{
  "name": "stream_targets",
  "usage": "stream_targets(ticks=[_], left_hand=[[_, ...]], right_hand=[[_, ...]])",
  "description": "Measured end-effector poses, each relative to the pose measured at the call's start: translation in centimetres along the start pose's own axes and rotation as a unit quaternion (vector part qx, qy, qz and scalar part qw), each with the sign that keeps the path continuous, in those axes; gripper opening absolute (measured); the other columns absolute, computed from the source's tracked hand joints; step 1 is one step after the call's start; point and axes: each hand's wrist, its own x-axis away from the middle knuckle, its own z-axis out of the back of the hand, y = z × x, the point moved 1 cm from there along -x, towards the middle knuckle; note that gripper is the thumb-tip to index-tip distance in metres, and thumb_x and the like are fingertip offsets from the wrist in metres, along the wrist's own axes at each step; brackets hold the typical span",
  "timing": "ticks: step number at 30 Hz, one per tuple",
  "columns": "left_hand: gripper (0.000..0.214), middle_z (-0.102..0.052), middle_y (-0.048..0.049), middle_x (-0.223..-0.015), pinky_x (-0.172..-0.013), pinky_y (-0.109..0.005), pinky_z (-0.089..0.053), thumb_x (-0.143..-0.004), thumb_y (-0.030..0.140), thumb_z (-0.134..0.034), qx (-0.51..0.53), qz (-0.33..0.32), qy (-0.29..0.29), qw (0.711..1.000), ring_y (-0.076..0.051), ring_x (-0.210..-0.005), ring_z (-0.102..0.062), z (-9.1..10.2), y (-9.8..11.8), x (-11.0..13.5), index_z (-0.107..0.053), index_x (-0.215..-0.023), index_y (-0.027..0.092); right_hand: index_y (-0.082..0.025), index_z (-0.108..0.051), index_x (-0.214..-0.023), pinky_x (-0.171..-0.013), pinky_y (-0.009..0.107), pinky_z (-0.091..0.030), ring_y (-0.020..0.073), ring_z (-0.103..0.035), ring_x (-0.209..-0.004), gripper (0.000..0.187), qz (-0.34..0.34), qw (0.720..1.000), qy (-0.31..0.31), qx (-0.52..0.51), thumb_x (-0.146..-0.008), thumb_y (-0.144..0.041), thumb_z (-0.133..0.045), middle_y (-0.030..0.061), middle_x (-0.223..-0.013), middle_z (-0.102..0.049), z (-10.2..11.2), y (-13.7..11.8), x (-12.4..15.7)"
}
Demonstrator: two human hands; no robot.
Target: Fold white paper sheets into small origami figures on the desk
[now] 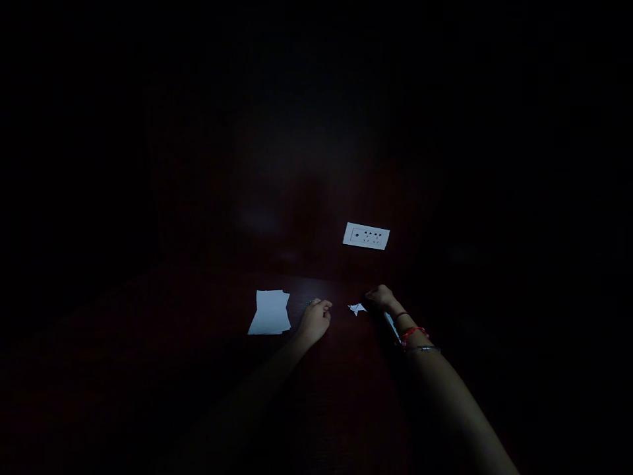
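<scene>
My left hand (315,320) rests on the dark table, its fingers loosely bent and apart with nothing visible in them. To its left lies a small stack of white paper sheets (270,313), slightly fanned. A small white folded paper piece (357,308) with pointed corners sits between my two hands. Just beyond and to the right of it is my right hand (380,297), fingers curled downward; what they may hold is hidden in shadow. Under my right wrist shows the edge of a flat, light-blue object (392,327), mostly covered by the arm.
A white socket plate (366,236) is set in the dark reddish panel behind the table. Bracelets (416,335) circle my right wrist. Deep shadow hides most of the surroundings, including the table's sides.
</scene>
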Motion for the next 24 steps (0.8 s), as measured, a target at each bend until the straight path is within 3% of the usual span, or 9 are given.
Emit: stream_targets(ticks=[3, 7, 12, 15, 19, 21, 24], left_hand=[[0.023, -0.05, -0.0068, -0.101, -0.071, -0.035, -0.044, -0.083, 0.026, -0.043, -0.006, -0.008, 0.005, 1.0, -0.016, -0.084, -0.052, 0.3, 0.3, 0.2, -0.048, -0.102, 0.014], [0.019, -0.049, -0.0063, -0.102, -0.077, -0.034, -0.041, -0.082, 0.018, -0.043, -0.028, -0.027, 0.021, 0.999, -0.016, -0.089, -0.05, 1.6, 1.5, 1.6, -0.049, -0.1, 0.014], [0.03, -0.046, -0.0023, -0.104, -0.083, -0.024, -0.036, -0.076, 0.008, -0.041, -0.077, -0.046, 0.026, 0.996, -0.014, -0.092, -0.047, 5.9, 2.2, 5.8, -0.05, -0.102, 0.021], [0.03, -0.045, 0.0002, -0.107, -0.084, -0.022, -0.035, -0.077, 0.011, -0.04, -0.11, -0.027, 0.03, 0.993, -0.014, -0.097, -0.044, 9.9, 0.7, 9.2, -0.05, -0.102, 0.025], [0.028, -0.045, -0.0025, -0.105, -0.082, -0.026, -0.035, -0.078, 0.016, -0.039, -0.154, 0.06, 0.057, 0.985, -0.018, -0.096, -0.044, 14.9, -2.9, 12.7, -0.049, -0.103, 0.023], [0.027, -0.046, -0.0054, -0.103, -0.082, -0.028, -0.036, -0.078, 0.018, -0.038, -0.168, 0.106, 0.07, 0.977, -0.019, -0.095, -0.044, 16.4, -4.5, 13.5, -0.05, -0.103, 0.018], [0.025, -0.048, -0.0071, -0.1, -0.084, -0.028, -0.034, -0.078, 0.018, -0.038, -0.176, 0.144, 0.075, 0.971, -0.019, -0.094, -0.045, 17.0, -5.7, 13.5, -0.051, -0.1, 0.015]], right_hand=[[-0.013, -0.048, -0.103, -0.071, 0.034, -0.044, 0.0176, -0.051, -0.087, 0.027, 0.007, 1.0, -0.017, 0.011, -0.08, -0.027, -0.045, 0.0054, -0.103, -0.05, -0.1, -0.3, 0.9], [-0.014, -0.048, -0.103, -0.072, 0.035, -0.044, 0.0165, -0.052, -0.086, 0.026, 0.058, 0.998, -0.015, 0.015, -0.081, -0.027, -0.044, 0.0061, -0.103, -0.05, -1.1, -1.9, 4.2], [-0.012, -0.053, -0.091, -0.072, 0.033, -0.043, 0.0142, -0.052, -0.082, 0.019, 0.161, 0.986, -0.036, 0.021, -0.08, -0.026, -0.045, 0.0045, -0.093, -0.054, -4.1, -5.8, 9.9], [-0.013, -0.06, -0.08, -0.075, 0.023, -0.038, 0.0117, -0.051, -0.082, 0.013, 0.214, 0.976, -0.043, 0.026, -0.076, -0.015, -0.047, 0.0046, -0.087, -0.058, -6.3, -8.5, 12.9], [-0.015, -0.056, -0.094, -0.078, 0.022, -0.035, 0.0138, -0.048, -0.089, 0.022, 0.244, 0.968, -0.039, 0.034, -0.074, -0.019, -0.048, 0.006, -0.098, -0.053, -9.1, -11.8, 15.7], [-0.016, -0.05, -0.104, -0.081, 0.024, -0.034, 0.0159, -0.045, -0.095, 0.031, 0.244, 0.968, -0.03, 0.043, -0.075, -0.024, -0.048, 0.0078, -0.106, -0.047, -10.1, -12.9, 16.4], [-0.017, -0.043, -0.113, -0.083, 0.027, -0.033, 0.0191, -0.039, -0.103, 0.04, 0.23, 0.971, -0.015, 0.064, -0.076, -0.032, -0.045, 0.01, -0.112, -0.041, -10.9, -13.8, 16.7]])
